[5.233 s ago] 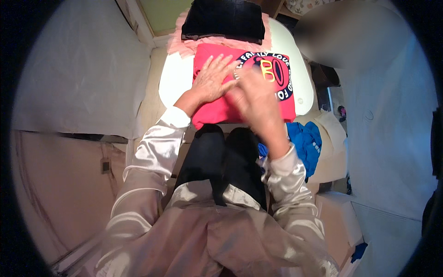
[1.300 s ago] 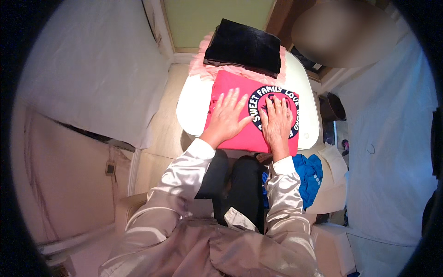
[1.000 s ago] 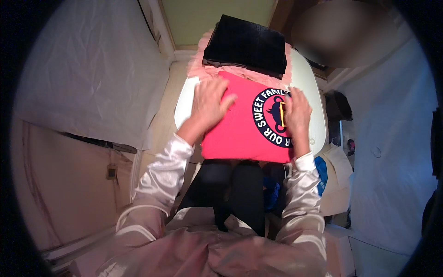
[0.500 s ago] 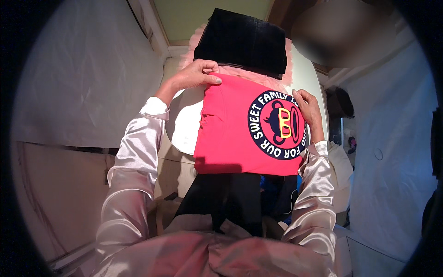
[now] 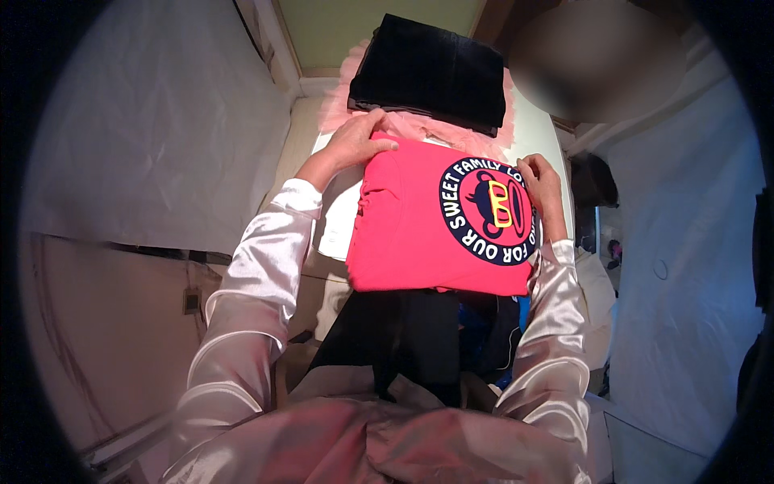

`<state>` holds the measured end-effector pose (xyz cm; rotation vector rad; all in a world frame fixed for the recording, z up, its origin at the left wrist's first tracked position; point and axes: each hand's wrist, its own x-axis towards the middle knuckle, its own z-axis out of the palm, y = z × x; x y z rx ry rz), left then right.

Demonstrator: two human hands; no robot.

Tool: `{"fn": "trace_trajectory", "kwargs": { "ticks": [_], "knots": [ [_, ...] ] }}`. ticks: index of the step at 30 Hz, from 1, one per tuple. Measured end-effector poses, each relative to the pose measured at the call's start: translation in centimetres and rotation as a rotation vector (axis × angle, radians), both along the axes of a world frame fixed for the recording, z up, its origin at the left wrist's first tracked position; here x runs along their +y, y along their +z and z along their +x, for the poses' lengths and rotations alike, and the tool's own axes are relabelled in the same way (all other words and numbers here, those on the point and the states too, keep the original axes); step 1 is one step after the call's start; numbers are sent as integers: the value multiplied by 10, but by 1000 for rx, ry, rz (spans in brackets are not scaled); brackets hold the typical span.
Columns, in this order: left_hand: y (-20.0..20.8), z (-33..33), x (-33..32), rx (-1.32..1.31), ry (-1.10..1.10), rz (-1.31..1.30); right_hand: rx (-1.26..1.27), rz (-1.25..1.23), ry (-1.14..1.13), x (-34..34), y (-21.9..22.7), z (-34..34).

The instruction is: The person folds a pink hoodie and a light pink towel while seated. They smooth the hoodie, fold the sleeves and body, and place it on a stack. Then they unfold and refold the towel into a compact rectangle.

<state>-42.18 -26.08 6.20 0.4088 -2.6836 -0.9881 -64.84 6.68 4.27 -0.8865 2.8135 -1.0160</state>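
Observation:
A folded bright pinkish-red T-shirt (image 5: 399,242) with a round dark badge print and a yellow-glasses cartoon face lies in front of me. Its near edge reaches over my black-trousered lap (image 5: 387,335). At the far left corner, my left hand (image 5: 355,145) grips the cloth, thumb on top and fingers at the far edge. My right hand (image 5: 544,189) is closed on the right edge near the far corner, covering part of the print. Small gathers show along the shirt's left side.
Beyond the shirt, a folded black garment (image 5: 431,73) rests on ruffled pink tulle (image 5: 343,105) on a white table (image 5: 547,133). Pale sheeting hangs at left (image 5: 169,121) and right (image 5: 677,258). A dark bin-like object (image 5: 594,179) stands right of the table.
The shirt has shifted slightly right, its near edge a little farther away. My left hand has moved right with its corner, and its fingers look flatter. My right hand stays at the right edge.

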Motion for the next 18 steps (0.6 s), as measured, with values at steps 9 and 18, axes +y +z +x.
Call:
{"fn": "trace_trajectory", "kwargs": {
  "ticks": [9,18],
  "knots": [
    [-10,96,134,-2,118,-342,465,61,265,18,2,143],
    [-19,98,137,-55,384,-16,-77,-208,-237,42,-13,120]
  ]
}}
